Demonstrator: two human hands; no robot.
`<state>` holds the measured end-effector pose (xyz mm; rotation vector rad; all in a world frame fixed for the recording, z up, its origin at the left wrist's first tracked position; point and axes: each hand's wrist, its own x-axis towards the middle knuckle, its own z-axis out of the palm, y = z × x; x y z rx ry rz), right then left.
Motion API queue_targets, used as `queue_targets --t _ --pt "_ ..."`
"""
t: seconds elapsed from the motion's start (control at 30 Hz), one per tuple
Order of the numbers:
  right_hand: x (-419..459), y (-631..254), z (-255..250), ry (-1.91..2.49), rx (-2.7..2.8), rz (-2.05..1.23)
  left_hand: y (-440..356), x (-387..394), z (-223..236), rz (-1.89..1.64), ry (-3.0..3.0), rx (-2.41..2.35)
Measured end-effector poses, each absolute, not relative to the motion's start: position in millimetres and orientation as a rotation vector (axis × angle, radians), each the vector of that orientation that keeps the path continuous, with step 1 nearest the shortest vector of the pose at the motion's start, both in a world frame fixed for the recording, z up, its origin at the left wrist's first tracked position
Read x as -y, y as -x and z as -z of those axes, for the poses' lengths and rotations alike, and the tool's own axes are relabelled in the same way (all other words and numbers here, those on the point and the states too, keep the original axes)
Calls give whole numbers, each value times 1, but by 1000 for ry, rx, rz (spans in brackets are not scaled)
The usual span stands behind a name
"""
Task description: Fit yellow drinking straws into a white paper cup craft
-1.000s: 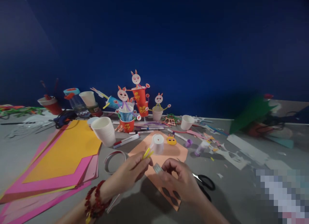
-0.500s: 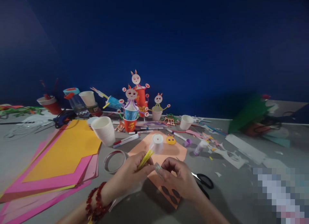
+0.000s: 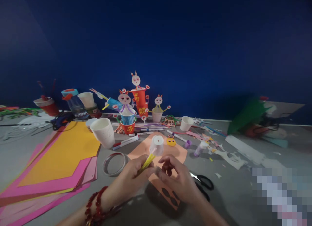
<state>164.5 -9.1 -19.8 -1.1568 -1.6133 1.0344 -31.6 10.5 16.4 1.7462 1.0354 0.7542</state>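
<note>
Some yellow strips (image 3: 148, 160) sit pinched in my left hand (image 3: 136, 172); I can't tell if my right hand (image 3: 175, 175) holds anything. Beyond both, the finished-looking yellow face (image 3: 171, 141) lies apart from the upturned cup (image 3: 158, 144).

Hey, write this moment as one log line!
Left hand: holds yellow strips; right hand: curled, contents unclear; white cup: beyond both hands; scissors: beside right hand

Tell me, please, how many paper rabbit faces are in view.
4: top face over stacked red cups, front face over upright blue cup, right face over a white cup, yellow face at the edge of the peach paper. More may be hidden.
</note>
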Motion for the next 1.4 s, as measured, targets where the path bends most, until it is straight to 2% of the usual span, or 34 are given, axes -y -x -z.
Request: queue_targets --t 0.17,0.47,0.67,0.87,1.1,1.4 --pt "7 -166 24 1139 1631 -1008 34 -7 -18 -684 -1576 -968" --pt "5 -164 20 915 1402 -1338 33 -4 -18 -715 -1282 -840" --pt "3 -160 18 1022 1418 -1223 27 -3 -17 -820 -1328 -875" --pt "3 -162 25 914 1348 -1240 28 -7 -7 -778 -1168 -819" --pt "0 -175 23 935 1454 -1065 24 -5 -15 -815 -967 -731" --pt "3 -185 0 884 1718 -759 20 -5 -15 -882 -1110 -787"
